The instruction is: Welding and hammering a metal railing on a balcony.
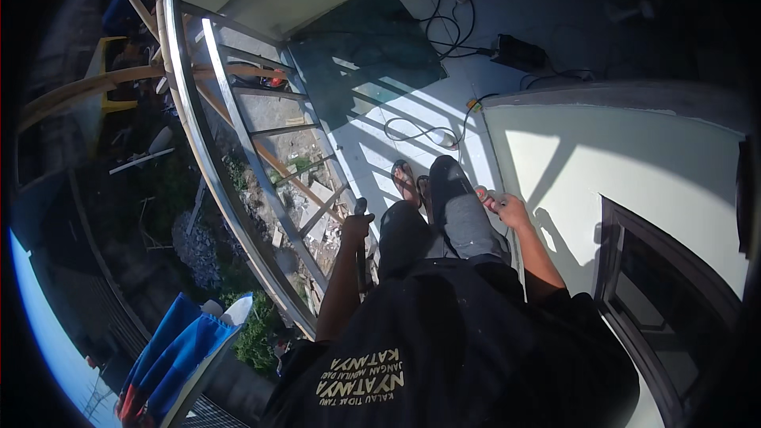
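Left hand [357, 227] grips dark bar [361, 205]; right hand [505, 208] at 3 o'clock, can't tell if gripping. Metal railing [186, 103] at 10 o'clock.

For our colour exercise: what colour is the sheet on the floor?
The sheet is dark green; the head view shows it best.

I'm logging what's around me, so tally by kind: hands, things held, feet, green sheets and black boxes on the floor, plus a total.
Hands: 2 (left hand, right hand)
Things held: 2 (dark tool, red-tipped thing; exact kinds unclear)
Feet: 2
Green sheet: 1
Black box: 1
Total: 8
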### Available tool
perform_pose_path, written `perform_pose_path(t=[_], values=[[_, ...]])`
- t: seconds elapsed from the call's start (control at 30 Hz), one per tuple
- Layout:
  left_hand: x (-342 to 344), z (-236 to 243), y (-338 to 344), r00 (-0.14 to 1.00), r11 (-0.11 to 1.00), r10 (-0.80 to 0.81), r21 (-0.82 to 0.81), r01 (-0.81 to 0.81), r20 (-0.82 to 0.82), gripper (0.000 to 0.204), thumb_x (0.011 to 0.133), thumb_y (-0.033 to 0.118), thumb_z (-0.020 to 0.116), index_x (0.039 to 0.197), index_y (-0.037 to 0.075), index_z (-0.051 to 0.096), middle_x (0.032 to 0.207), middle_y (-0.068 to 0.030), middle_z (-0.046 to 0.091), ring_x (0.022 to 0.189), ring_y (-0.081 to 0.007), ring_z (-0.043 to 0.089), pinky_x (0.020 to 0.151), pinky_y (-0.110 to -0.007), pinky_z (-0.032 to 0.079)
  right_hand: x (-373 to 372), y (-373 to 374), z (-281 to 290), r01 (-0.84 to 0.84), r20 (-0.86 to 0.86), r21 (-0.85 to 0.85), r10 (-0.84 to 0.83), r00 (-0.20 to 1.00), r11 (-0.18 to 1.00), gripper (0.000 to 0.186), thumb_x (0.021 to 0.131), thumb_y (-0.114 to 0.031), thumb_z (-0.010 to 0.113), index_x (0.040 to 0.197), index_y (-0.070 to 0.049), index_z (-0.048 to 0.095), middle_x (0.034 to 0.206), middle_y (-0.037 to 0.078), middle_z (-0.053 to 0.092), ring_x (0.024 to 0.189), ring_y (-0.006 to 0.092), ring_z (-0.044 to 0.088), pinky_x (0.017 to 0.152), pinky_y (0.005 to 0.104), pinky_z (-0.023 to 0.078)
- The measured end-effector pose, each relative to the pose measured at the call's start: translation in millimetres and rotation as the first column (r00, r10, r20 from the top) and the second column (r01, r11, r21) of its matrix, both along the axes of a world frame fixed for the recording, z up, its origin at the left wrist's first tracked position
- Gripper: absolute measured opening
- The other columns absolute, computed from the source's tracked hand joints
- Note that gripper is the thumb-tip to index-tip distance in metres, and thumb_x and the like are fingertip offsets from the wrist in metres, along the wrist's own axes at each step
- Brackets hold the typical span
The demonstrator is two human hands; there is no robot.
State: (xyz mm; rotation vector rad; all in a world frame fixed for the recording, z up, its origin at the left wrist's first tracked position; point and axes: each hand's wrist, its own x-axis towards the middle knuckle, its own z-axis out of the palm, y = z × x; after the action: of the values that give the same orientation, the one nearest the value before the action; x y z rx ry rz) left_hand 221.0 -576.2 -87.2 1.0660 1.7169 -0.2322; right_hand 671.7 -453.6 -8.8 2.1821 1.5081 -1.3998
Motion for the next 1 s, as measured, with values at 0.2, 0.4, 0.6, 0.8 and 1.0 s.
perform_pose_path(t=[0.2,0.4,0.6,0.8,1.0], values=[[-29,-10,20,0.984,0.983,-0.174,0.070,0.170,0.044,0.025,0.088,0.025,0.060,0.095,0.003,0.070,0.066,-0.0125,0.062,0.057,-0.0221,0.062,0.053,-0.038,0.048,-61,180,-34,-0.032,-0.036,0.235,0.042,0.998,0.971,0.029,0.082,-0.034,0.066,0.094,-0.007,0.069,0.096,0.018,0.070,0.094,0.0374,0.066,0.084,0.0418,0.052],[-29,25,88,0.764,0.618,0.617,-0.486,-0.618,-0.189,0.046,0.082,0.042,0.068,0.099,0.000,0.067,0.070,-0.0131,0.062,0.064,-0.0256,0.061,0.062,-0.040,0.048,-126,405,-176,-0.197,-0.019,0.234,0.207,0.978,0.952,0.026,0.084,-0.029,0.065,0.092,-0.005,0.070,0.097,0.017,0.069,0.093,0.0361,0.066,0.082,0.0449,0.051],[-16,-1,164,0.929,0.744,0.323,-0.559,-0.366,-0.178,0.045,0.082,0.044,0.065,0.077,0.000,0.068,0.064,-0.0118,0.064,0.066,-0.0244,0.064,0.067,-0.039,0.048,-217,621,-402,-0.399,0.110,0.232,0.384,0.917,0.887,0.026,0.082,-0.025,0.065,0.084,0.001,0.068,0.090,0.023,0.067,0.090,0.0383,0.065,0.082,0.0466,0.053],[21,-31,189,0.852,0.635,0.419,-0.570,-0.522,-0.313,0.043,0.079,0.042,0.068,0.097,0.003,0.071,0.083,-0.0204,0.067,0.077,-0.0309,0.066,0.069,-0.042,0.050,-294,709,-570,-0.637,0.481,0.398,0.441,0.758,0.660,0.015,0.082,-0.012,0.058,0.095,-0.007,0.062,0.097,0.011,0.060,0.094,0.0282,0.061,0.073,0.0469,0.052],[67,-25,243,0.817,0.588,0.429,-0.567,-0.577,-0.386,0.034,0.083,0.034,0.064,0.105,0.008,0.069,0.099,-0.0218,0.066,0.092,-0.0356,0.063,0.079,-0.046,0.049,-300,712,-597,-0.704,0.487,0.326,0.526,0.697,0.631,0.013,0.087,-0.011,0.055,0.098,-0.006,0.057,0.095,0.011,0.060,0.087,0.0304,0.065,0.070,0.0485,0.054]])
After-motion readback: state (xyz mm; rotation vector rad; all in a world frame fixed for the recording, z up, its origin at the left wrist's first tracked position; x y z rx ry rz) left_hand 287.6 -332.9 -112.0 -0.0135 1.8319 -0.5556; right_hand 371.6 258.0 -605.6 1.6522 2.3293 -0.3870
